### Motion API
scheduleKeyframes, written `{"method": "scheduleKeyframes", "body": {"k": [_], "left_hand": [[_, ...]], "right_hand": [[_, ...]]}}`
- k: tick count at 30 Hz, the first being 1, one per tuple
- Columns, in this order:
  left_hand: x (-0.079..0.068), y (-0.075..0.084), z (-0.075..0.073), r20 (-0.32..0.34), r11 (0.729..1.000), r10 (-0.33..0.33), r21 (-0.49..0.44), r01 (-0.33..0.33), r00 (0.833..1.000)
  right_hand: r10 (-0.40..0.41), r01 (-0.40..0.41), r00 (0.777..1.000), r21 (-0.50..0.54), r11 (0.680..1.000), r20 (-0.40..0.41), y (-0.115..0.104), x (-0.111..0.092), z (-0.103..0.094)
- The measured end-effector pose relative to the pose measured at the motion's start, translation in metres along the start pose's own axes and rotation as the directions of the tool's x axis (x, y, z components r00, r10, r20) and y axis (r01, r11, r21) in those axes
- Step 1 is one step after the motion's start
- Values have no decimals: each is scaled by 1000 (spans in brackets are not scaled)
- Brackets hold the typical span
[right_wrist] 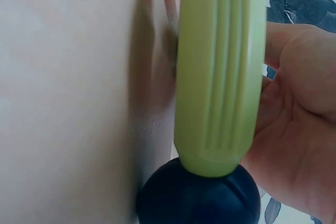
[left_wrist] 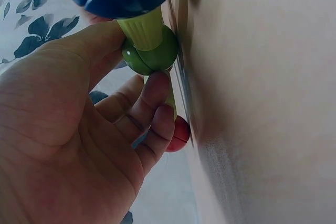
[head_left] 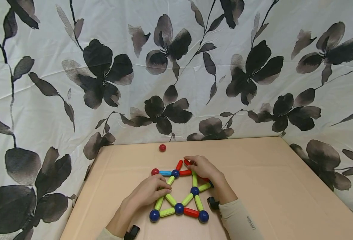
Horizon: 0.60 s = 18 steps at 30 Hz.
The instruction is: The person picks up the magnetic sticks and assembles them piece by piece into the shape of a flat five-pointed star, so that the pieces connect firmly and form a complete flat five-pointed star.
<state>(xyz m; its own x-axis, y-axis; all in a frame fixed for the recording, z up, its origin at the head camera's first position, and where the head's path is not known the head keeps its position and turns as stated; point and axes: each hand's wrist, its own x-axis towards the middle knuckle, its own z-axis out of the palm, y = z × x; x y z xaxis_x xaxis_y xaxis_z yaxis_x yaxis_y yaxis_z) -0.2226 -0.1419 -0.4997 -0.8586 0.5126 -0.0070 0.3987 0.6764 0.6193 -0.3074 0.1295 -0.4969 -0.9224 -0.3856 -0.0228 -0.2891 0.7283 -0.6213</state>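
A flat frame of magnetic rods and balls lies before me, with yellow-green rods [head_left: 167, 212], red rods [head_left: 191, 212] and blue balls [head_left: 179, 209]. On its left side my left hand [head_left: 147, 190] has thumb and fingers around a green ball [left_wrist: 152, 56], which the hand covers in the head view. At the far side, my right hand [head_left: 205, 166] pinches a short red rod [head_left: 187, 162] by thumb and fingertips. That rod leans toward another red rod [head_left: 179, 164] rising from a blue ball [head_left: 175, 173]. The right wrist view has a yellow-green rod [right_wrist: 220, 66] in front of the palm.
Near the table's back edge sits a loose red ball [head_left: 162, 148]. Another red ball [head_left: 155, 171] ends a light blue rod [head_left: 165, 173] at the frame's far left corner. Flower-printed cloth [head_left: 206, 100] hangs behind the tan tabletop [head_left: 272, 186].
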Motion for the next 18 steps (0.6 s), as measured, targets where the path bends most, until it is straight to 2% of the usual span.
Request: {"method": "scheduleKeyframes", "body": {"k": [9,14,18], "left_hand": [[-3,2,2,-11,1000,1,11,-1,1000],[-3,3,4,-2,1000,-11,4,11,1000],[-3,4,6,7,1000,-13,-1,13,1000]], "right_hand": [[-15,15,1000,-7,1000,-3,0,-2,-2],[-3,4,997,5,1000,-80,-8,-8,-13],[-3,10,989,43,999,-150,-22,-13,-23]]}}
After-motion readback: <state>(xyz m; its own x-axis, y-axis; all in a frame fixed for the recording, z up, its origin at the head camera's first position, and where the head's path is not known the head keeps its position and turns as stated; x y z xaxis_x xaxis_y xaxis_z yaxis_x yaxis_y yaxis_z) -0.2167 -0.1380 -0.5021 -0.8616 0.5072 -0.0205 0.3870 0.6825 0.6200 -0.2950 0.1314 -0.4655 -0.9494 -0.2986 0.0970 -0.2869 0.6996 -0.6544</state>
